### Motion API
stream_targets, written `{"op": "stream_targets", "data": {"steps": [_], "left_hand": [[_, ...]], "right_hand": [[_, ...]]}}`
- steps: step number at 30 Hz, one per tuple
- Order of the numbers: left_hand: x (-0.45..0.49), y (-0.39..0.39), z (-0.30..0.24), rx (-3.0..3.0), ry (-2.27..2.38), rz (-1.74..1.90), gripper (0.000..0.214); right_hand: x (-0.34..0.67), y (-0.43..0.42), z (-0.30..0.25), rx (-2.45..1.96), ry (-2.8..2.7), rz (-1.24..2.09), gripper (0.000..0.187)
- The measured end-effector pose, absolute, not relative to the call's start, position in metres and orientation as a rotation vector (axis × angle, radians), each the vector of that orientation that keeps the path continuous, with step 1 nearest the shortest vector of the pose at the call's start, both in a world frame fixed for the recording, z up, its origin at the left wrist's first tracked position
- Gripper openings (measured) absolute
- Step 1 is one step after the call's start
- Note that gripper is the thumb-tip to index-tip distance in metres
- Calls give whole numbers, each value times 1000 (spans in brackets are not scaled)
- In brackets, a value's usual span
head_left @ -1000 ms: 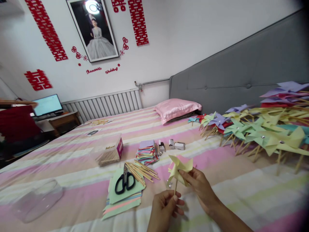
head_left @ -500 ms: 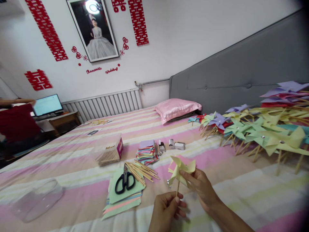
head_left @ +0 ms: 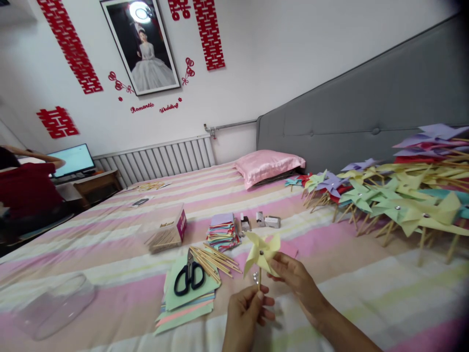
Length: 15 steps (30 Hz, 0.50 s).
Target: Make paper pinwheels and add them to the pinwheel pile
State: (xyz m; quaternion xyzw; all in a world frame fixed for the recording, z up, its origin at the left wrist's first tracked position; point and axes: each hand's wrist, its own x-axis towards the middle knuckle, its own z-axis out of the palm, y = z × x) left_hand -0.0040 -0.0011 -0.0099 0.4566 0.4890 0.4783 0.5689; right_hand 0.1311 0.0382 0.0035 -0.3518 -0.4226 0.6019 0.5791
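A pale yellow paper pinwheel [head_left: 253, 255] on a thin wooden stick faces me, a shiny pin at its centre. My left hand [head_left: 246, 310] pinches the stick below the blades, holding it upright. My right hand [head_left: 298, 283] has its thumb and fingers closed at the lower right blade. Behind the pinwheel lies pink paper [head_left: 292, 247], partly hidden. A few small shiny metal pieces [head_left: 255, 277] lie just beside the stick. To the left are loose wooden sticks [head_left: 220, 259] and black-handled scissors [head_left: 189, 278] on stacked coloured paper sheets [head_left: 183, 314].
Many finished pinwheels [head_left: 397, 208] are heaped at right by the grey headboard [head_left: 348, 107]. Farther back are a coloured paper stack [head_left: 222, 230], small boxes [head_left: 271, 222], a clear box of sticks [head_left: 166, 234] and a pink pillow [head_left: 269, 166]. A clear plastic cover [head_left: 58, 305] lies left. A person [head_left: 29, 190] sits by a monitor.
The pinwheel has shifted left and turned to face me, so its centre pin now shows. Both my hands moved slightly left with it. The seated person's arm and head have shifted.
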Motion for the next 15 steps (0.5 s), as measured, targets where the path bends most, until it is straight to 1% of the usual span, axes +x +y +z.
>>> {"op": "stream_targets", "data": {"steps": [5, 8, 15], "left_hand": [[-9, 0, -3, 1030, 1157, 1173, 37], [-10, -1, -1, 1026, 1144, 1171, 36], [-10, 0, -5, 1035, 1122, 1165, 36]], "right_hand": [[134, 37, 1, -887, -1154, 1399, 29], [135, 38, 0, -902, -1149, 1375, 25], [137, 40, -4, -920, -1073, 1381, 23]]}}
